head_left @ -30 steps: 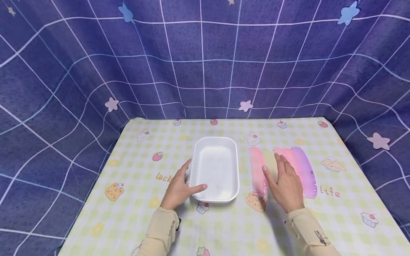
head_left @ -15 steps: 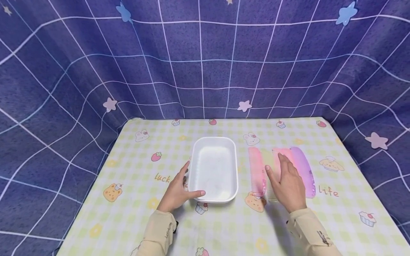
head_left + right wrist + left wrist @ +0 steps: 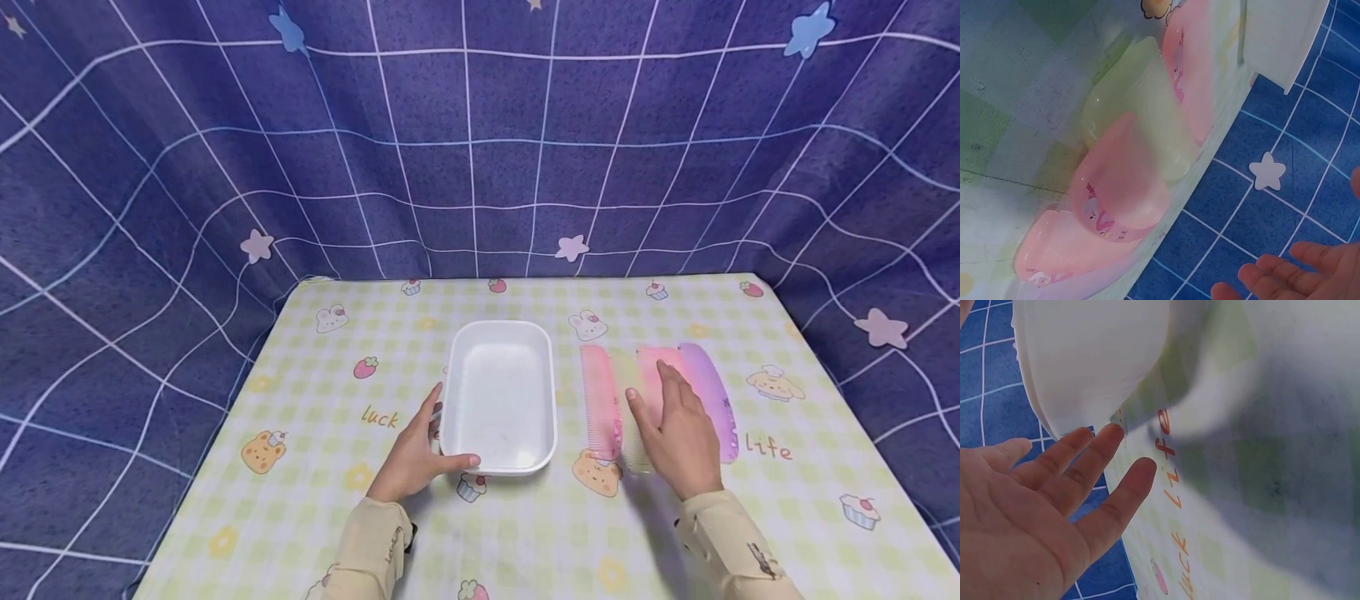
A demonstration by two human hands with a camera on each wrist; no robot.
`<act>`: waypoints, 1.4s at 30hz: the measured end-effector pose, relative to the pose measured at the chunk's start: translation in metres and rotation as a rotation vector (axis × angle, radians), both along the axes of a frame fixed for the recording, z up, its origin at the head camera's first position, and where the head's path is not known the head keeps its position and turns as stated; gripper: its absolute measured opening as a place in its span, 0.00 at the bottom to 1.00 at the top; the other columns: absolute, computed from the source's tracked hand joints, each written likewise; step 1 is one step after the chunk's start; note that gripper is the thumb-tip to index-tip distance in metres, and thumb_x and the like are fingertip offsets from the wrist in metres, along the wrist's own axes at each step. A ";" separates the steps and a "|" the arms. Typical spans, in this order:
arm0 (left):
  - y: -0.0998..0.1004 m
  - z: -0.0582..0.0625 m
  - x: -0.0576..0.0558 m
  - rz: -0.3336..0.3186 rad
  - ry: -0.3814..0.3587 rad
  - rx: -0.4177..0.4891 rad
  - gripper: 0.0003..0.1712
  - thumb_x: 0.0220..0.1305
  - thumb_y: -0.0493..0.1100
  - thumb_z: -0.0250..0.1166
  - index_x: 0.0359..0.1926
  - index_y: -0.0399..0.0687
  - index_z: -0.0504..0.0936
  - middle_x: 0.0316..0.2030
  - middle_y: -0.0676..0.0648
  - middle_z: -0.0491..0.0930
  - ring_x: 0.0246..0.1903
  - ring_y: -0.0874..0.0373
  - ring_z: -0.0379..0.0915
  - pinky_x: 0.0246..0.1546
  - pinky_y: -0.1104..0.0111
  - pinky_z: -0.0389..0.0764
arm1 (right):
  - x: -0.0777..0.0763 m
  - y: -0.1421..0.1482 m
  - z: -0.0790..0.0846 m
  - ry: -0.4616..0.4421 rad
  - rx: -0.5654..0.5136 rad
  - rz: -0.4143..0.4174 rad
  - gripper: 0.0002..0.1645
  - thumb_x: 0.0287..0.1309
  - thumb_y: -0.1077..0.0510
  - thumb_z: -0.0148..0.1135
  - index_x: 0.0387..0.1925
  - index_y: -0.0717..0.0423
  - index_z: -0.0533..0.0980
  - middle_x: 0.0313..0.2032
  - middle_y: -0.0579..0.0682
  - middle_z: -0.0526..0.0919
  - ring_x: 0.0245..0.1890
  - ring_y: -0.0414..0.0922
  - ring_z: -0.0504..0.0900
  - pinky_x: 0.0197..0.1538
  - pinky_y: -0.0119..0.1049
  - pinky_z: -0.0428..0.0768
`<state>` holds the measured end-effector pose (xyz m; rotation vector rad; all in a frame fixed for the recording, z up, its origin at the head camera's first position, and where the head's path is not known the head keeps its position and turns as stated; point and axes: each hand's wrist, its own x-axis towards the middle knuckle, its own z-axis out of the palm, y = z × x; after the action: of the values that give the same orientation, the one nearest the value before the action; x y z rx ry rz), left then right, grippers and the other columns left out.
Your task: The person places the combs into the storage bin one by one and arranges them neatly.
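Note:
A white rectangular tray (image 3: 498,392) sits mid-table in the head view. My left hand (image 3: 412,458) is at its near left corner, thumb at the rim and fingers outside the wall. In the left wrist view those fingers (image 3: 1107,503) are spread and relaxed beside the tray. To the right lie several combs side by side: a pink comb (image 3: 600,392), a pale yellow-green comb (image 3: 626,387), more pink ones and a purple comb (image 3: 716,396). My right hand (image 3: 682,437) is over them, fingers extended, thumb apart, nothing in its grasp. The hand partly hides the middle combs.
A green-and-white checked tablecloth (image 3: 525,542) with cartoon prints covers the table. Behind and at both sides hangs a dark blue curtain (image 3: 517,175) with a grid and stars. In the right wrist view, the combs (image 3: 1122,187) partly overlap each other.
My right hand has shifted slightly rightward over the combs, showing more of the yellow-green one. My left thumb has slid from over the tray toward its near corner. Tray and combs stay put.

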<state>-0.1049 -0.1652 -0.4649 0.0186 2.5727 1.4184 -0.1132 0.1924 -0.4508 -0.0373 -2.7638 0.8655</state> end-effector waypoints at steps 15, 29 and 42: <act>0.004 -0.003 0.003 0.013 -0.011 0.035 0.71 0.46 0.51 0.84 0.80 0.40 0.47 0.70 0.37 0.67 0.64 0.43 0.70 0.67 0.45 0.66 | 0.004 0.006 -0.004 -0.042 -0.002 -0.019 0.45 0.75 0.37 0.48 0.78 0.63 0.53 0.72 0.71 0.61 0.69 0.71 0.61 0.66 0.70 0.61; 0.003 -0.009 0.003 0.056 -0.035 0.036 0.68 0.47 0.52 0.84 0.79 0.41 0.50 0.68 0.40 0.70 0.64 0.44 0.69 0.70 0.45 0.62 | 0.007 0.011 -0.009 -0.061 -0.006 -0.042 0.45 0.76 0.37 0.48 0.78 0.64 0.53 0.70 0.73 0.62 0.68 0.73 0.61 0.65 0.71 0.61; 0.003 -0.014 0.007 0.073 -0.047 0.031 0.66 0.45 0.54 0.84 0.79 0.46 0.56 0.70 0.40 0.67 0.66 0.40 0.68 0.68 0.45 0.66 | 0.011 0.016 -0.012 -0.092 -0.025 -0.066 0.45 0.76 0.38 0.47 0.78 0.64 0.52 0.69 0.75 0.62 0.67 0.74 0.62 0.65 0.72 0.62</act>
<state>-0.0981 -0.1624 -0.4788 -0.1040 2.5377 1.4665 -0.1023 0.2088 -0.4624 -0.1761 -2.8192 0.9027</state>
